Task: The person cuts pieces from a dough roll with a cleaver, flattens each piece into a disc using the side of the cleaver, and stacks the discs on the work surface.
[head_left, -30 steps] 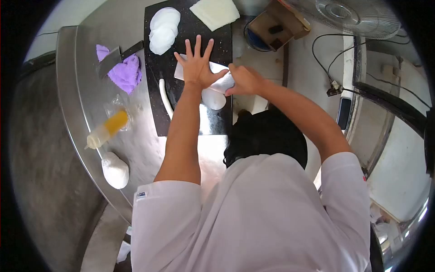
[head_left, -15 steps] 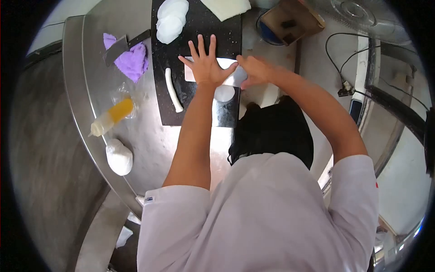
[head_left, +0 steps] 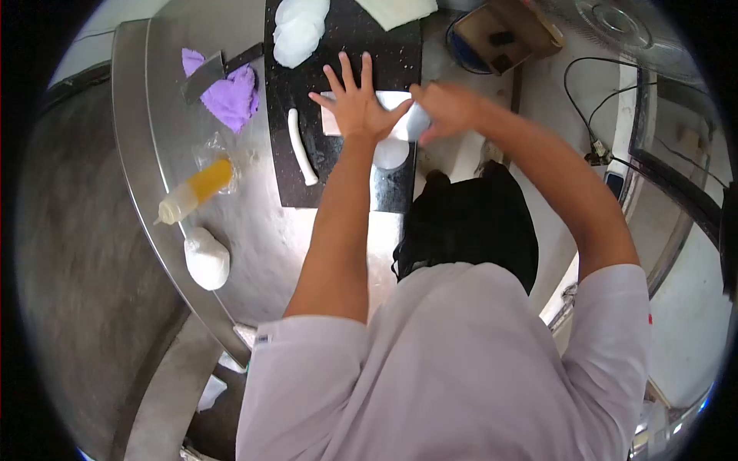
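My left hand (head_left: 361,111) lies flat with fingers spread on a wide, shiny metal blade (head_left: 393,104), which looks like a cleaver's. At the blade's right end is my right hand (head_left: 450,109), its fingers closed round that end; it is blurred and the handle is hidden. Beneath is a black board (head_left: 338,196). A thin round white dough wrapper (head_left: 390,154) lies just below the blade. Left of my left hand is a white dough rope (head_left: 300,147). Several overlapping white dough rounds (head_left: 298,34) rest at the board's far left.
On the steel counter (head_left: 254,238) to the left are a second cleaver (head_left: 206,75) on a purple cloth (head_left: 232,100), a squeeze bottle of yellow liquid (head_left: 196,192) and a white bagged lump (head_left: 207,261). A pale folded cloth (head_left: 396,9) and an open cardboard box (head_left: 500,34) are farther off.
The whole view has shifted slightly. My right hand has moved a little to the right at the blade's end and is now blurred. My left hand stays spread on the blade.
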`<state>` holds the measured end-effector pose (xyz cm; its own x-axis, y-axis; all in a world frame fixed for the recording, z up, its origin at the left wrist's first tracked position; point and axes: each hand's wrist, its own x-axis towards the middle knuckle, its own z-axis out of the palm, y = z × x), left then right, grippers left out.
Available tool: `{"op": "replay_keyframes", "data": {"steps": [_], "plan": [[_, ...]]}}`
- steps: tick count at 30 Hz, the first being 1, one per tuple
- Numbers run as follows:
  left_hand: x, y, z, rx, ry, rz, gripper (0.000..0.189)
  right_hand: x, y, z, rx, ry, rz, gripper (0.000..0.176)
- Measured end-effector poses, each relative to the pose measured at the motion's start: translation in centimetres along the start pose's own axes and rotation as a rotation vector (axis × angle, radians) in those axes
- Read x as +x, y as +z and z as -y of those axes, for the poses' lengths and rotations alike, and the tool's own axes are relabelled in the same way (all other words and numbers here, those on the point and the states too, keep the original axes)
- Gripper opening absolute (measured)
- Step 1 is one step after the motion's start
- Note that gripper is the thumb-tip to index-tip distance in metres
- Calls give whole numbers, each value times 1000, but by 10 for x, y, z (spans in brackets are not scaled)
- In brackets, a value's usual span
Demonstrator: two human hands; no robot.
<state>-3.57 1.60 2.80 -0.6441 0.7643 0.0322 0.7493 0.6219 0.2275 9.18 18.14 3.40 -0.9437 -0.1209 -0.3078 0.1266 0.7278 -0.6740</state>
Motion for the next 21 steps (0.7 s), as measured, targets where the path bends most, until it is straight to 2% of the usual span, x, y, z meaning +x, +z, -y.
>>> {"op": "replay_keyframes", "data": {"steps": [3, 4, 8, 10, 11, 13, 15, 17, 19, 21], "plan": [[-36, 17, 4, 22, 118, 116, 116, -38, 35, 17, 32, 126, 47, 79], [-41, 22, -7, 26, 116, 135, 116, -47, 59, 4, 21, 133, 16, 83], [-29, 27, -19, -9, 133, 106, 110, -47, 43, -24, 12, 93, -14, 88], [-10, 27, -22, 63, 17, -27, 108, -26, 5, -26, -99, 34, -3, 86], [-5, 26, -21, 60, 15, -39, 108, -17, -8, -21, -205, -25, 8, 83], [3, 20, -13, 57, -63, -56, 109, -3, -18, -14, -181, -25, 13, 82], [3, 15, -8, 42, -37, -32, 110, -9, -17, -3, -142, -11, 21, 80], [-17, 20, -3, 60, 82, 24, 111, -24, -1, 13, 9, 134, 124, 80], [-22, 26, -7, 52, 103, 39, 112, -30, 30, -10, 23, 141, 90, 85], [-14, 28, -10, 39, 85, 0, 113, -28, 47, -33, -11, -41, -140, 84]]}}
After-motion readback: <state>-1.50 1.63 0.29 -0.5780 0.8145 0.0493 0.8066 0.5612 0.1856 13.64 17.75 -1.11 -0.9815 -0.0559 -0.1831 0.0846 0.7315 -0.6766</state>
